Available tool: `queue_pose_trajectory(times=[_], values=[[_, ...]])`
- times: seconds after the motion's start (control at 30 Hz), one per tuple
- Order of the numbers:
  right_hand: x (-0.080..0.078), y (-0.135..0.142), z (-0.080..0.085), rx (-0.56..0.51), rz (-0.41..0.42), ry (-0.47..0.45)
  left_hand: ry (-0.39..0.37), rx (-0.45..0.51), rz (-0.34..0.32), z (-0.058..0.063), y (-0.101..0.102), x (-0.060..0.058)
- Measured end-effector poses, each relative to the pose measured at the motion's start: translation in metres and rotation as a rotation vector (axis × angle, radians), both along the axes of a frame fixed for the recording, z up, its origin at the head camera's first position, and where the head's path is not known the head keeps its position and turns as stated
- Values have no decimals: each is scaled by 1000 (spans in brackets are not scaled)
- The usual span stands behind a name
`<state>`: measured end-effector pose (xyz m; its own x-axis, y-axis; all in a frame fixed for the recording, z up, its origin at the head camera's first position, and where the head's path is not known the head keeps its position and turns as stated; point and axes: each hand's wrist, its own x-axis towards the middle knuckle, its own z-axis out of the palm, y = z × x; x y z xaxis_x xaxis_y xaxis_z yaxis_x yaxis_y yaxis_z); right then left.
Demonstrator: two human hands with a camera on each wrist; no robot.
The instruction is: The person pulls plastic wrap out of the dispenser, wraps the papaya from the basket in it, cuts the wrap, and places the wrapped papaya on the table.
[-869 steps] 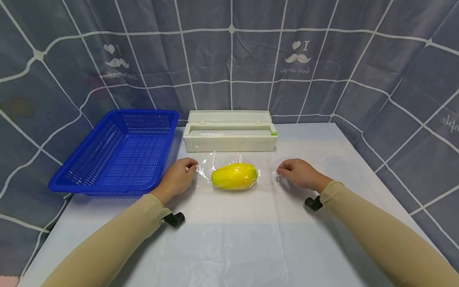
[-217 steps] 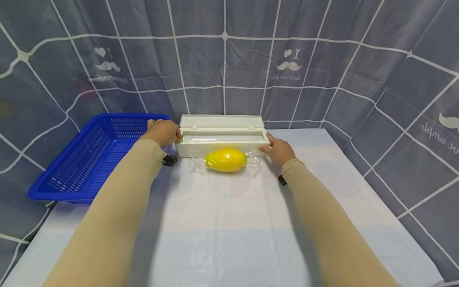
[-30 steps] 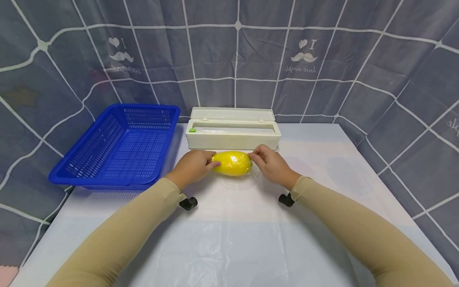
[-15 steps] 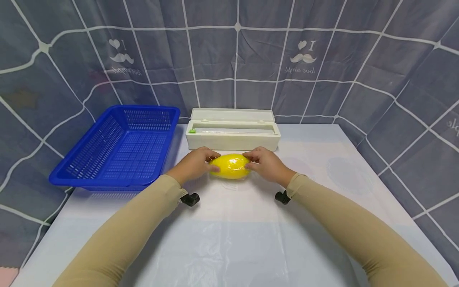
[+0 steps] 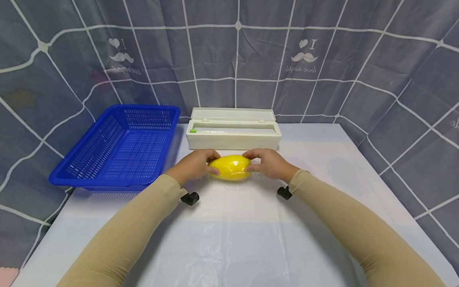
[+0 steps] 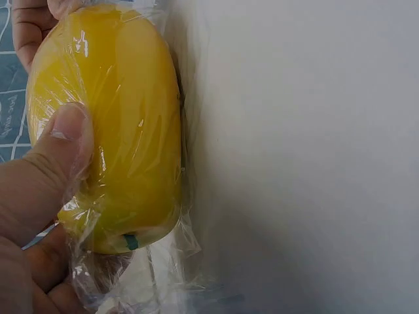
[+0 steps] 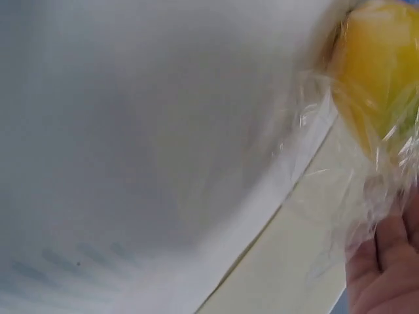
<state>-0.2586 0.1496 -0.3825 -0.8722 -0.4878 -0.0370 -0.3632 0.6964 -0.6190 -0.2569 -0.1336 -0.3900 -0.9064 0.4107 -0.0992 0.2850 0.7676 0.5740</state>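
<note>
Left hand and right hand have moved from the ends of the white box, where they were about seven seconds ago, to the yellow fruit just in front of it. They hold the fruit between them, one at each end, thumbs on the side away from the box, other fingers on the side nearer it. Clear film wraps the fruit, loose at its ends.

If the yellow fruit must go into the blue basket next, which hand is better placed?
Probably the left hand: it grips the yellow fruit at its end nearer the blue basket, on that side. The right hand holds the farther end.
</note>
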Motion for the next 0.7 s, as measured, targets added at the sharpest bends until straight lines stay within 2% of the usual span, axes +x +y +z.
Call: queue_pose_trajectory(times=[0.27, 0.7], values=[[-6, 5, 0, -3, 66, -35, 3, -47, -14, 0, 0, 2], [-6, 5, -3, 41, 81, -13, -4, -35, -8, -1, -1, 3]])
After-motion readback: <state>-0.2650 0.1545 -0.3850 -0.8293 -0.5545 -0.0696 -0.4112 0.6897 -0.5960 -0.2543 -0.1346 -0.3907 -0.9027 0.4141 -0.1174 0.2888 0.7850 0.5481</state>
